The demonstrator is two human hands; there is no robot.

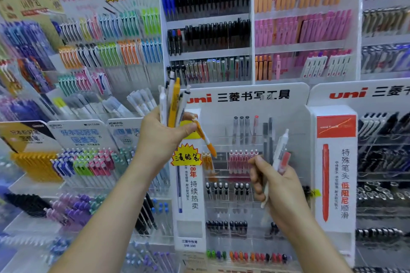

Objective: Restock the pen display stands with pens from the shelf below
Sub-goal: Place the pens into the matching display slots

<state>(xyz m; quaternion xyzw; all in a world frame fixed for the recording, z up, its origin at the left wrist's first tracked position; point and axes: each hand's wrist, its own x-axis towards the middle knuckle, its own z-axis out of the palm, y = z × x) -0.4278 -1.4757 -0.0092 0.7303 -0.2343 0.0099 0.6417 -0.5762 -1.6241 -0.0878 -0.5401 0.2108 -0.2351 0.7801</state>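
1. The clear acrylic uni pen display stand is standing packed between neighbouring stands; open room is lying only in front of it, where both hands are hovering.
2. The left hand is gripping a bundle of white and yellow pens, pointing upright, at the stand's upper left.
3. The right hand is clasping a white pen with a red-tinted barrel, tilting up-right, before the stand's middle rows.
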